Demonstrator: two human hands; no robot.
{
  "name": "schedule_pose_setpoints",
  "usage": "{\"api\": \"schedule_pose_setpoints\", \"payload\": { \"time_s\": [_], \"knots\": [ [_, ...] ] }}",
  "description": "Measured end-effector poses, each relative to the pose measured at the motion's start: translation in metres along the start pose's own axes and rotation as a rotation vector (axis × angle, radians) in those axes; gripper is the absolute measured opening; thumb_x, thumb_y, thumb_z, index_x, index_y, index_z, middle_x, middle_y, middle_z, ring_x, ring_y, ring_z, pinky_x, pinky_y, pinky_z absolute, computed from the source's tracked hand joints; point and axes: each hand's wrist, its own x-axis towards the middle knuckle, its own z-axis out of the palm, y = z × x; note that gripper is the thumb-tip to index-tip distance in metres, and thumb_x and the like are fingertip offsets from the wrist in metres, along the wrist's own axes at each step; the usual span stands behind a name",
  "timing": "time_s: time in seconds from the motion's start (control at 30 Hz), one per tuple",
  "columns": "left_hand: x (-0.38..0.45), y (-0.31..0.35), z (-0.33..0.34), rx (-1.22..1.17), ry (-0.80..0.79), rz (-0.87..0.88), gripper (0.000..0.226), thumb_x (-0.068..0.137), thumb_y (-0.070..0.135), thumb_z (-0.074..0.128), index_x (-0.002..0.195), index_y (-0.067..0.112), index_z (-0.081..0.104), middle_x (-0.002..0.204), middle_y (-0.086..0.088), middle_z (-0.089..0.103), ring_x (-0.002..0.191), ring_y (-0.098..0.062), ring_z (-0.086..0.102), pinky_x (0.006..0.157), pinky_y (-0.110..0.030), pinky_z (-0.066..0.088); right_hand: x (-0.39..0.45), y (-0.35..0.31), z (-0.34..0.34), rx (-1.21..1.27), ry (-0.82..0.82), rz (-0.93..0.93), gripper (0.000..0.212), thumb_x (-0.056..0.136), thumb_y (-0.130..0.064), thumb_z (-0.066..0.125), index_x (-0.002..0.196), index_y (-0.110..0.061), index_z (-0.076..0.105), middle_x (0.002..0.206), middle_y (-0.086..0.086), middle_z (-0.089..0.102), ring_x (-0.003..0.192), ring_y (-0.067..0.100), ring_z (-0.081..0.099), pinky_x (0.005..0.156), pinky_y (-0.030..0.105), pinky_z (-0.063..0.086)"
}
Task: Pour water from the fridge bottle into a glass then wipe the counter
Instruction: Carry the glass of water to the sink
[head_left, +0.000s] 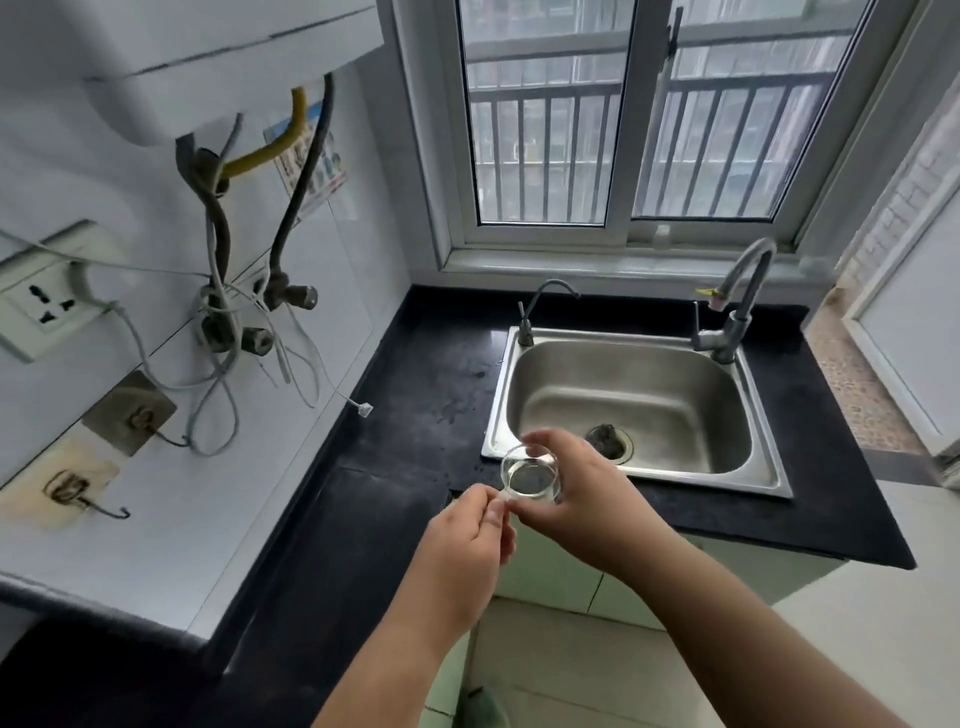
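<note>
**Over the bench edge, a glass held in both hands**

Between the two hands, the fingers (540, 441) of the right hand (582, 499) curl round the far side of a small clear glass (530, 474), holding it upright by its wall, with a little clear liquid showing at its bottom. At the glass's near left side, the left hand (467, 540) has its thumb and fingertips drawn together in a narrow pinch; whether they pinch the glass's edge or only touch it I cannot tell. The glass hangs above the front edge of the black bench (415, 395), just in front of the near left corner of the steel sink (634, 410). Both forearms reach in from the lower right.

Beyond the hands, the sink basin has a dark drain (605, 435) toward its near side. A thin tap (540, 306) rises at its back left corner and a larger, curved tap (737, 306) at its back right. Behind them stands a white-framed window (639, 124) with bars outside. On the tiled wall to the left hang hoses and cables (223, 291), a socket (44, 306) and two stick-on hooks (78, 488).
</note>
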Motion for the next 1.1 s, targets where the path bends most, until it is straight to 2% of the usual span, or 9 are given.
{"api": "schedule_pose_setpoints", "payload": {
  "time_s": [0.07, 0.17, 0.33, 0.47, 0.6, 0.73, 0.9, 1.1],
  "knots": [
    [0.027, 0.002, -0.009, 0.003, -0.003, 0.008, 0.033, 0.11, 0.028, 0.042, 0.088, 0.02, 0.064, 0.083, -0.006, 0.07, 0.083, -0.031, 0.066, 0.08, -0.055, 0.056, 0.026, 0.002, 0.001, 0.019, 0.012, 0.017, 0.067, 0.081, -0.048, 0.081, 0.139, -0.033, 0.05, 0.132, -0.017, 0.056, 0.116, 0.0, 0.056, 0.094, 0.017, 0.044],
    [0.07, 0.004, -0.024, 0.013, -0.003, 0.01, 0.032, 0.11, 0.028, 0.042, 0.089, 0.019, 0.065, 0.083, -0.003, 0.071, 0.083, -0.026, 0.067, 0.082, -0.052, 0.057, 0.07, 0.001, 0.002, 0.009, 0.031, 0.018, 0.07, 0.081, -0.046, 0.082, 0.141, -0.029, 0.05, 0.138, -0.013, 0.056, 0.123, 0.0, 0.053, 0.1, 0.015, 0.04],
    [0.139, 0.002, -0.05, 0.044, 0.013, 0.021, 0.032, 0.109, 0.03, 0.042, 0.086, 0.024, 0.064, 0.082, -0.001, 0.072, 0.083, -0.024, 0.07, 0.084, -0.054, 0.059, 0.138, 0.001, 0.012, 0.066, 0.061, 0.044, 0.07, 0.084, -0.041, 0.08, 0.144, -0.029, 0.047, 0.138, -0.012, 0.051, 0.117, 0.001, 0.051, 0.1, 0.022, 0.046],
    [0.191, 0.002, -0.061, 0.055, 0.039, -0.005, 0.03, 0.109, 0.029, 0.045, 0.09, 0.023, 0.066, 0.084, 0.0, 0.074, 0.083, -0.018, 0.073, 0.087, -0.045, 0.061, 0.186, 0.009, 0.021, 0.163, 0.102, 0.076, 0.069, 0.085, -0.035, 0.08, 0.145, -0.023, 0.047, 0.137, -0.006, 0.05, 0.124, 0.009, 0.054, 0.106, 0.034, 0.05],
    [0.24, -0.002, -0.062, -0.012, 0.062, -0.052, 0.031, 0.11, 0.027, 0.044, 0.09, 0.023, 0.068, 0.086, -0.004, 0.074, 0.085, -0.023, 0.073, 0.082, -0.035, 0.063, 0.234, 0.023, 0.028, 0.233, 0.124, 0.116, 0.065, 0.084, -0.035, 0.08, 0.14, -0.023, 0.049, 0.13, -0.009, 0.047, 0.12, 0.009, 0.054, 0.104, 0.034, 0.049],
    [0.294, -0.016, -0.055, -0.048, 0.144, -0.099, 0.031, 0.109, 0.027, 0.044, 0.09, 0.023, 0.069, 0.083, -0.001, 0.072, 0.082, -0.016, 0.071, 0.082, -0.037, 0.063, 0.288, 0.044, 0.042, 0.23, 0.144, 0.125, 0.058, 0.08, -0.036, 0.082, 0.129, -0.023, 0.055, 0.122, -0.006, 0.05, 0.113, 0.015, 0.057, 0.102, 0.036, 0.049],
    [0.361, -0.041, -0.047, -0.12, 0.221, -0.202, 0.034, 0.108, 0.029, 0.044, 0.086, 0.03, 0.07, 0.084, -0.001, 0.071, 0.078, -0.012, 0.068, 0.083, -0.042, 0.062, 0.356, 0.074, 0.064, 0.237, 0.083, 0.101, 0.055, 0.081, -0.032, 0.082, 0.129, -0.021, 0.055, 0.119, -0.006, 0.053, 0.111, 0.013, 0.058, 0.1, 0.035, 0.051],
    [0.434, -0.07, -0.038, -0.114, 0.278, -0.27, 0.031, 0.108, 0.029, 0.04, 0.098, 0.017, 0.068, 0.089, -0.002, 0.072, 0.082, -0.015, 0.069, 0.088, -0.042, 0.063, 0.43, 0.108, 0.093, 0.233, 0.038, 0.129, 0.048, 0.084, -0.03, 0.076, 0.128, -0.021, 0.057, 0.124, -0.005, 0.06, 0.111, 0.013, 0.06, 0.096, 0.032, 0.05]
  ]
}}
